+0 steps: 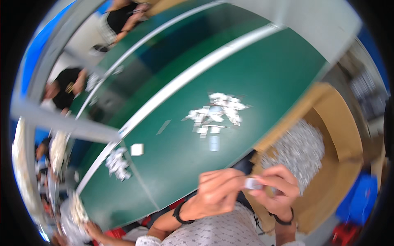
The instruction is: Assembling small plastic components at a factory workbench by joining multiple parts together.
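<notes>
Small white piece observed between the two hands, over the near edge of the green table and in front of the torso. The piece is pinched between thumb and forefinger of the right hand; its left side is met by the bunched fingertips of the left hand. Both hands are narrowed on it; markings on the piece cannot be made out. A dark band is worn on the left wrist, and a dark wristband on the right.

Straight ahead of the left hand, well apart from it, a loose heap of white pieces is spread on the table. Between that heap and the left hand, a pale blue packet is laid flat. To the left of the left hand, a white block is noted, with a smaller white pile just beside it, farther left.

Just beyond the right hand and to its right, an open cardboard box is placed, partly filled with silvery-clear pieces. Farther right of that hand, a blue bag-like object and a red object are seen.
</notes>
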The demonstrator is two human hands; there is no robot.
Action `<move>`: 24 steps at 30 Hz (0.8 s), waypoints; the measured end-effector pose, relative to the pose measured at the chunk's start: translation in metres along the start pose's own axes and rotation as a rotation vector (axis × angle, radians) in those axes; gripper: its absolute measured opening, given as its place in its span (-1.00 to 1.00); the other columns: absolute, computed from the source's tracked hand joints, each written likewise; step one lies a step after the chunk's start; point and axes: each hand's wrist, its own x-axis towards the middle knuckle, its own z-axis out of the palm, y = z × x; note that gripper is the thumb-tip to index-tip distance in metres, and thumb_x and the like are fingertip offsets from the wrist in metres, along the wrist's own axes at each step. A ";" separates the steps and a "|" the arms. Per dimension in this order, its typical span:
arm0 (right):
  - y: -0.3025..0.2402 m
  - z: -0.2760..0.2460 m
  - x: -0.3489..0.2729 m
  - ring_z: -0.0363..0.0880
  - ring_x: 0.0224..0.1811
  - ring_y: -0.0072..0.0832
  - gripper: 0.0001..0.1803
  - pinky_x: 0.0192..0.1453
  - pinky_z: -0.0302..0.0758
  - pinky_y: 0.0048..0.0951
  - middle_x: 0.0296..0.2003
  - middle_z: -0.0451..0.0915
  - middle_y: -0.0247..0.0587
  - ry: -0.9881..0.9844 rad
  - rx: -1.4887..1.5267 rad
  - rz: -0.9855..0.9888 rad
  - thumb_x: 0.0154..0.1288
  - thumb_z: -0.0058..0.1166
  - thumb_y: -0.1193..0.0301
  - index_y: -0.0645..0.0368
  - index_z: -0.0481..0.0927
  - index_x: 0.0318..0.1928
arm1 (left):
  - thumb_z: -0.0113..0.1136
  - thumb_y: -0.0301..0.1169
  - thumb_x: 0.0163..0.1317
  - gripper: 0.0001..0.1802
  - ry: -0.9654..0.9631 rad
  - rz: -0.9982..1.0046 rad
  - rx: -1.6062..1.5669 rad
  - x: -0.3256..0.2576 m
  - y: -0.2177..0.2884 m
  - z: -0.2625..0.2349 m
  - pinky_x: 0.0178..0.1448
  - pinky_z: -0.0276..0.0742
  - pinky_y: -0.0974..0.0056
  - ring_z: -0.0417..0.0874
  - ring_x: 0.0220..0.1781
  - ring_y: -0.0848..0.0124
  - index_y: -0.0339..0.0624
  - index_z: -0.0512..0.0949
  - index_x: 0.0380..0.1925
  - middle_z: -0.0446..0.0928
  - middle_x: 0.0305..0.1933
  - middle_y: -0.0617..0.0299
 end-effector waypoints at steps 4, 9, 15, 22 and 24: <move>0.002 -0.030 -0.012 0.62 -0.52 -0.54 -0.39 -0.30 0.51 -0.57 -0.10 0.62 -0.05 0.063 -0.034 0.144 0.11 0.52 0.33 0.30 0.64 0.16 | 0.41 -0.64 0.04 -0.85 0.137 -0.223 0.154 -0.013 -0.005 -0.042 -0.29 0.61 0.27 0.71 -0.39 0.21 -0.33 0.66 -0.35 0.67 -0.34 0.07; 0.024 -0.064 -0.024 0.47 -0.42 -0.61 -0.59 -0.39 0.48 -0.60 -0.03 0.58 -0.10 0.192 -0.130 0.435 0.34 0.19 0.45 0.33 0.62 0.16 | 0.41 -0.52 0.20 -0.89 0.710 -0.637 0.433 -0.082 -0.013 -0.174 -0.22 0.61 0.36 0.65 -0.29 0.51 -0.27 0.71 -0.27 0.68 -0.30 0.26; 0.024 -0.066 -0.015 0.46 -0.40 -0.60 -0.67 -0.38 0.49 -0.56 -0.10 0.61 -0.13 0.037 -0.149 0.630 0.28 0.15 0.62 0.37 0.65 0.07 | 0.38 -0.50 0.18 -0.92 0.796 -1.049 0.778 -0.227 -0.036 -0.299 -0.40 0.50 0.41 0.54 -0.48 0.59 -0.31 0.71 -0.38 0.60 -0.53 0.35; 0.030 -0.098 -0.033 0.54 -0.44 -0.57 -0.72 -0.34 0.47 -0.55 -0.28 0.70 -0.18 0.026 -0.318 0.557 0.16 0.32 0.55 0.28 0.73 -0.08 | 0.56 -0.27 0.02 -0.58 0.306 -1.145 1.175 -0.253 -0.062 -0.321 -0.15 0.64 0.17 0.73 -0.26 0.22 -0.31 0.69 -0.19 0.73 -0.26 0.02; 0.039 -0.106 -0.029 0.55 -0.47 -0.60 -0.77 -0.35 0.44 -0.55 -0.33 0.71 -0.22 0.092 -0.333 0.565 0.18 0.36 0.47 0.26 0.75 -0.14 | 0.59 -0.33 -0.02 -0.55 0.335 -1.185 1.215 -0.280 -0.023 -0.359 -0.09 0.64 0.19 0.72 -0.23 0.23 -0.33 0.67 -0.16 0.70 -0.22 0.00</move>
